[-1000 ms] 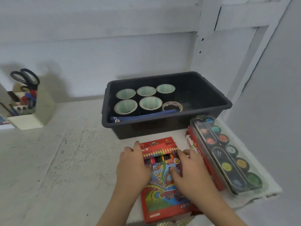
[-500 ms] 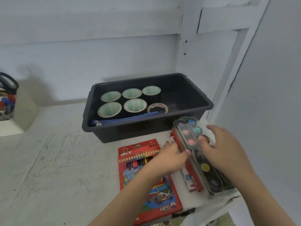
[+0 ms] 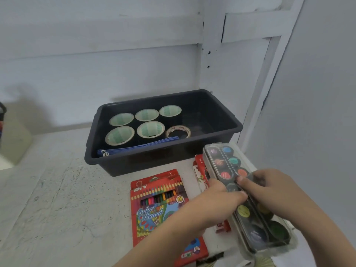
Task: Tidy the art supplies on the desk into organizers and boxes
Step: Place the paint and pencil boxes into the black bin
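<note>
A long clear-lidded watercolour paint set (image 3: 227, 166) lies at the desk's right edge. My left hand (image 3: 221, 197) grips its left side and my right hand (image 3: 267, 191) grips its right side, thumb on the lid. The set's near half is tilted and partly hidden by my hands. Under it lies a red box (image 3: 199, 170). A red colour pencil box (image 3: 159, 203) lies flat to the left, untouched. Behind them stands a dark plastic bin (image 3: 192, 151) with several tape rolls (image 3: 150, 130) and a blue pouch (image 3: 138, 147).
A cream desk organizer (image 3: 13, 139) shows at the far left edge. White wall boards close off the back and right. The desk's right edge runs just beyond the paint set, and some patterned paper (image 3: 264, 262) lies at the near edge.
Both hands left the colour pencil box and moved right onto the paint set. They now grip it from both sides, and its near end looks raised.
</note>
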The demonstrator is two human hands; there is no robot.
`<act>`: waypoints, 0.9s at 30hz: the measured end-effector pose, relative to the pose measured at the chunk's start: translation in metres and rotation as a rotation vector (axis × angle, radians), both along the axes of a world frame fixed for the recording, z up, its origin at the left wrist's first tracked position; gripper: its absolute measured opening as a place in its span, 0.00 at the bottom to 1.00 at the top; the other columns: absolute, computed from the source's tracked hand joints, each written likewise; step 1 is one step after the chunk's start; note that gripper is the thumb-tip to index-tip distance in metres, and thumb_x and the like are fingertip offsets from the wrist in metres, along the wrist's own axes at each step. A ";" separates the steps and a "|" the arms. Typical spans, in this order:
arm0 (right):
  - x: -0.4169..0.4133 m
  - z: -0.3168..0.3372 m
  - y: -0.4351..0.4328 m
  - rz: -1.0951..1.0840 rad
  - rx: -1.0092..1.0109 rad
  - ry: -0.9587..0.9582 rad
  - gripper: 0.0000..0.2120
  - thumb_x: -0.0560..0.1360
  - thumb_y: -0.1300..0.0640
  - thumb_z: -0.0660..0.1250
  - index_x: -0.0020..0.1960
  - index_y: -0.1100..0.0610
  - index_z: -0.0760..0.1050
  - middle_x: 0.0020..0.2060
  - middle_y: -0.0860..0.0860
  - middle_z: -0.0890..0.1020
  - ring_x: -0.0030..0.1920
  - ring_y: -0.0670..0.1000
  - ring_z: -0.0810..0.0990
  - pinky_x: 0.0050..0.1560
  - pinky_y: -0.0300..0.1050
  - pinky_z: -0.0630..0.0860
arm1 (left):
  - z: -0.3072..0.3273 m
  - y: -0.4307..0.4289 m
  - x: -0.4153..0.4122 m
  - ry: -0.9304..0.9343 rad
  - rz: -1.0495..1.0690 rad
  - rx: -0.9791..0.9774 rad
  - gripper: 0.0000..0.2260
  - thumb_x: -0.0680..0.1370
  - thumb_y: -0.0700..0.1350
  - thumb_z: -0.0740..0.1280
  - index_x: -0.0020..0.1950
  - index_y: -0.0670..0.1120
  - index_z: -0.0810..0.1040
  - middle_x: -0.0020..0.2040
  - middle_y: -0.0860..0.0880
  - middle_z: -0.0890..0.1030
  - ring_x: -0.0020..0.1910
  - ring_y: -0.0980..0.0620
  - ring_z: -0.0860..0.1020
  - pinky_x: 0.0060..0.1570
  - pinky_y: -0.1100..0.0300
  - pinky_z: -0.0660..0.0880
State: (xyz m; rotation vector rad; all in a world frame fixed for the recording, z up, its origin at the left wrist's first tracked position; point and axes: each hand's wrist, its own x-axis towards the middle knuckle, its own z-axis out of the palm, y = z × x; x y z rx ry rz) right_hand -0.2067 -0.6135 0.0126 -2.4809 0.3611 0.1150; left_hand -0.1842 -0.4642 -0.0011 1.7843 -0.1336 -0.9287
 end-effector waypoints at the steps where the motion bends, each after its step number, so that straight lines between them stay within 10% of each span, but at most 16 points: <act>1: -0.003 0.005 0.000 0.006 0.000 -0.005 0.21 0.73 0.40 0.63 0.35 0.57 0.76 0.27 0.51 0.79 0.27 0.46 0.77 0.27 0.35 0.70 | 0.006 0.003 -0.001 -0.030 -0.005 0.001 0.27 0.77 0.52 0.63 0.74 0.49 0.57 0.61 0.52 0.76 0.56 0.57 0.75 0.48 0.65 0.73; 7: -0.002 0.046 0.002 0.040 0.077 -0.076 0.26 0.72 0.37 0.60 0.39 0.60 0.79 0.30 0.53 0.83 0.27 0.46 0.80 0.32 0.43 0.77 | 0.046 0.016 0.007 -0.185 -0.027 -0.125 0.09 0.79 0.44 0.61 0.59 0.52 0.71 0.50 0.51 0.81 0.44 0.56 0.81 0.44 0.61 0.80; 13: 0.059 0.069 0.009 -0.002 0.149 -0.237 0.23 0.75 0.42 0.62 0.46 0.63 0.79 0.39 0.58 0.83 0.38 0.55 0.82 0.47 0.55 0.79 | 0.073 0.016 0.063 -0.208 0.175 -0.197 0.12 0.78 0.43 0.64 0.60 0.43 0.73 0.50 0.45 0.83 0.44 0.49 0.83 0.43 0.56 0.81; 18: 0.141 0.071 0.010 -0.013 0.192 -0.237 0.14 0.76 0.48 0.64 0.49 0.59 0.79 0.40 0.53 0.81 0.35 0.47 0.77 0.32 0.39 0.71 | 0.077 0.002 0.134 -0.227 0.340 -0.249 0.12 0.79 0.41 0.63 0.62 0.43 0.71 0.50 0.43 0.82 0.46 0.47 0.82 0.41 0.55 0.81; 27: 0.238 0.035 0.014 0.037 0.186 -0.096 0.15 0.77 0.49 0.61 0.53 0.61 0.72 0.41 0.54 0.76 0.39 0.51 0.76 0.35 0.42 0.71 | 0.029 -0.011 0.219 -0.175 0.478 -0.235 0.13 0.79 0.39 0.61 0.63 0.40 0.71 0.49 0.42 0.80 0.43 0.46 0.82 0.32 0.57 0.79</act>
